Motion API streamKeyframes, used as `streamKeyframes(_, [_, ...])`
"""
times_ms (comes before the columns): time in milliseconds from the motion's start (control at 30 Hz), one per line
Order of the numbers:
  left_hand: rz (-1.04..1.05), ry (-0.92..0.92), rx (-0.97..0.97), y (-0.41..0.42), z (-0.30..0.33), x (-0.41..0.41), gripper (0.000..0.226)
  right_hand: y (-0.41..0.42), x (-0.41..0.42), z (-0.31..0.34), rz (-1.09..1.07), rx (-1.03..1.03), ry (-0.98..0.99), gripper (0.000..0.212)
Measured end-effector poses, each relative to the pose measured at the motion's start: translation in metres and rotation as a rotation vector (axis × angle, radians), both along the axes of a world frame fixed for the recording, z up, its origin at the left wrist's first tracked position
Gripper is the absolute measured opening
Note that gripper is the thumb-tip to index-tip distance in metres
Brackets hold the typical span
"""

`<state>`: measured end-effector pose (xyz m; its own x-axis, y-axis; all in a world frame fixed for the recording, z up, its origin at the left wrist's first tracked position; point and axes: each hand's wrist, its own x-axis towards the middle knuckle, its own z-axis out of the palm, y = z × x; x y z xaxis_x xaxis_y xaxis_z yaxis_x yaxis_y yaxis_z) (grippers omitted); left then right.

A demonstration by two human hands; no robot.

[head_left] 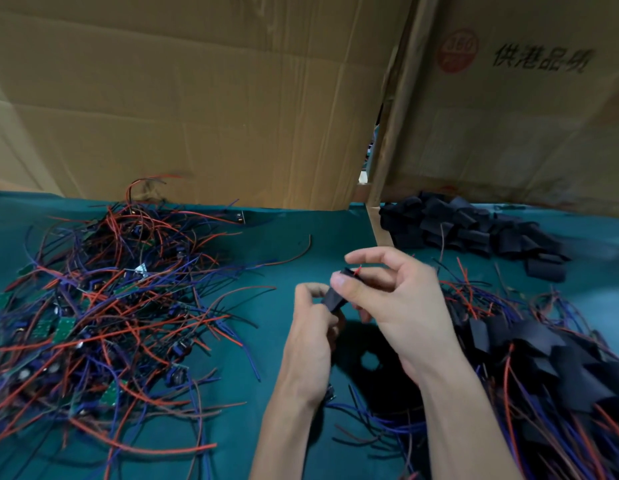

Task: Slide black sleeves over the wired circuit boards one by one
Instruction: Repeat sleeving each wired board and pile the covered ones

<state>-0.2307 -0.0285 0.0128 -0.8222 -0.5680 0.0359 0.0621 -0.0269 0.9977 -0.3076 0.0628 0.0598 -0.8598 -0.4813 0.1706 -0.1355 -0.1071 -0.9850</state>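
Both hands [353, 306] pinch one black sleeve [335, 299], board inside hidden

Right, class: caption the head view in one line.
Both hands work a black sleeve between piles of wired boards.

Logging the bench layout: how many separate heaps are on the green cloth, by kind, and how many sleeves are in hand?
Bare wired boards heap: 1
Empty black sleeves heap: 1
Sleeved boards heap: 1
Sleeve in hand: 1
Total: 4

Black sleeves [474, 226], red-blue wires [103, 306], teal cloth [294, 230].
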Motion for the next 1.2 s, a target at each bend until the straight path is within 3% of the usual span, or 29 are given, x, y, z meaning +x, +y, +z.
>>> streamKeyframes(300, [-0.036, 0.066, 0.097, -0.001, 0.002, 0.001, 0.045, -0.005, 0.004, -0.002, 0.060, 0.171, -0.052, 0.047])
streamKeyframes(433, [-0.056, 0.090, 0.131, 0.000, 0.004, 0.000, 0.041, 0.000, -0.001, 0.000, -0.059, 0.026, -0.029, 0.033])
streamKeyframes(567, [-0.060, 0.141, 0.120, 0.001, 0.005, -0.003, 0.028, 0.006, -0.008, 0.005, -0.228, -0.310, -0.082, 0.023])
streamKeyframes(667, [-0.062, 0.143, 0.117, 0.003, 0.004, -0.002, 0.028, 0.009, -0.010, 0.006, -0.269, -0.390, -0.088, 0.022])
streamKeyframes(767, [-0.017, 0.177, 0.148, 0.001, 0.003, -0.001, 0.024, 0.011, -0.009, 0.008, -0.275, -0.272, -0.023, 0.027])
streamKeyframes(867, [0.013, 0.209, 0.193, 0.000, 0.002, -0.002, 0.025, 0.004, -0.005, 0.008, -0.254, -0.139, 0.009, 0.050])
streamKeyframes(967, [0.014, 0.248, 0.248, 0.000, 0.002, -0.002, 0.024, -0.003, -0.001, 0.007, -0.310, -0.271, -0.104, 0.079])
streamKeyframes(1067, [0.014, 0.293, 0.325, 0.000, 0.003, -0.002, 0.023, -0.009, 0.001, 0.010, -0.285, -0.517, -0.338, 0.089])
streamKeyframes(1133, [-0.003, 0.336, 0.404, 0.000, 0.005, -0.001, 0.020, -0.013, 0.003, 0.012, -0.194, -0.694, -0.508, 0.084])
streamKeyframes(1200, [-0.019, 0.377, 0.473, 0.000, 0.006, -0.001, 0.019, -0.017, 0.007, 0.011, -0.089, -0.719, -0.549, 0.071])
